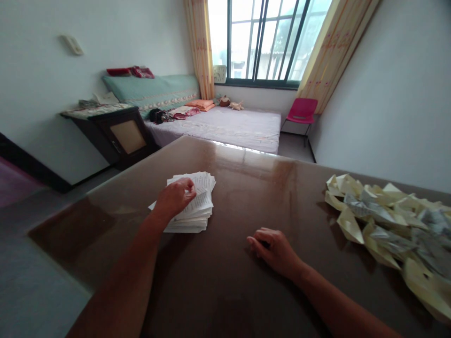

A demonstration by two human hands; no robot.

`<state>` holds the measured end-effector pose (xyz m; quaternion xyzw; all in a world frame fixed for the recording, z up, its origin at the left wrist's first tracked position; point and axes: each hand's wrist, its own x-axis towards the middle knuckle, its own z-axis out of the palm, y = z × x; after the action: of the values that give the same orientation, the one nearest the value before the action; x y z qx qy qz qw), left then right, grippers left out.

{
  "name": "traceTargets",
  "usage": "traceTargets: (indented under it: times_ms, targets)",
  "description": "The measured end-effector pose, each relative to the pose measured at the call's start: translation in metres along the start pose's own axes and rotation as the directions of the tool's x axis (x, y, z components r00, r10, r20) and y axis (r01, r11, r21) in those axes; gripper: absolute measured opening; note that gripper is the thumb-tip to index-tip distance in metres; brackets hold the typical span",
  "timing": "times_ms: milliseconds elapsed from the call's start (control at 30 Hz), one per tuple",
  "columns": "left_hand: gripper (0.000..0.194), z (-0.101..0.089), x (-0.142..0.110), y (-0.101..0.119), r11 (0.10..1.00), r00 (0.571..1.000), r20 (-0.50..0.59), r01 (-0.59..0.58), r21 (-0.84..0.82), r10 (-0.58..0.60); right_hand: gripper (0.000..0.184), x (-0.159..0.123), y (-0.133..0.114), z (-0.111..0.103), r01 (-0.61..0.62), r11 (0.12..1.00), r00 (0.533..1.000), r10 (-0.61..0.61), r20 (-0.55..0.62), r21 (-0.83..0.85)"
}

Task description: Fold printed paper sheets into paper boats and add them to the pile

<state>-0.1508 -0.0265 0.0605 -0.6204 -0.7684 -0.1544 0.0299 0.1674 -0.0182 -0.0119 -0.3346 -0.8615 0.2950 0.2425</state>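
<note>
White printed sheets (202, 202) lie stacked at the right hand's (276, 251) ten o'clock, their text unreadable. The left hand (176, 196) hides part, fingertips bunched; whether they grip a sheet, I cannot tell. The right fingers curl on the brown table (229, 281), palm hidden. Toward three o'clock, folded papers (391, 216) run out of view.

Brown near, lilac and pink far.
Near, brown on the table (218, 277); left, white with dark print on the sheets (201, 202); right, pale yellow and grey on the folded paper (398, 211). Far, lilac on the bed (243, 126), bright pink on the chair (303, 110), yellow with reddish motifs on the curtains (338, 51).
</note>
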Motion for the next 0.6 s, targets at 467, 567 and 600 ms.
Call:
traceTargets:
  times_ms: [467,567,600]
  targets:
    - [0.017,0.047,-0.064,0.134,0.541,0.537,-0.059,-0.838,0.079,0.841,0.041,0.001,0.013,-0.04,0.126,0.949,0.992,-0.127,0.015,-0.289]
    - [0.02,0.048,-0.069,0.141,0.552,0.55,0.045,-0.832,-0.062,0.834,0.024,0.003,0.023,-0.05,0.106,0.962,0.991,-0.083,0.101,-0.251]
    - [0.021,0.044,-0.068,0.141,0.59,0.584,0.088,-0.797,-0.128,0.807,0.025,0.004,0.027,-0.054,0.098,0.965,0.991,-0.073,0.11,-0.242]
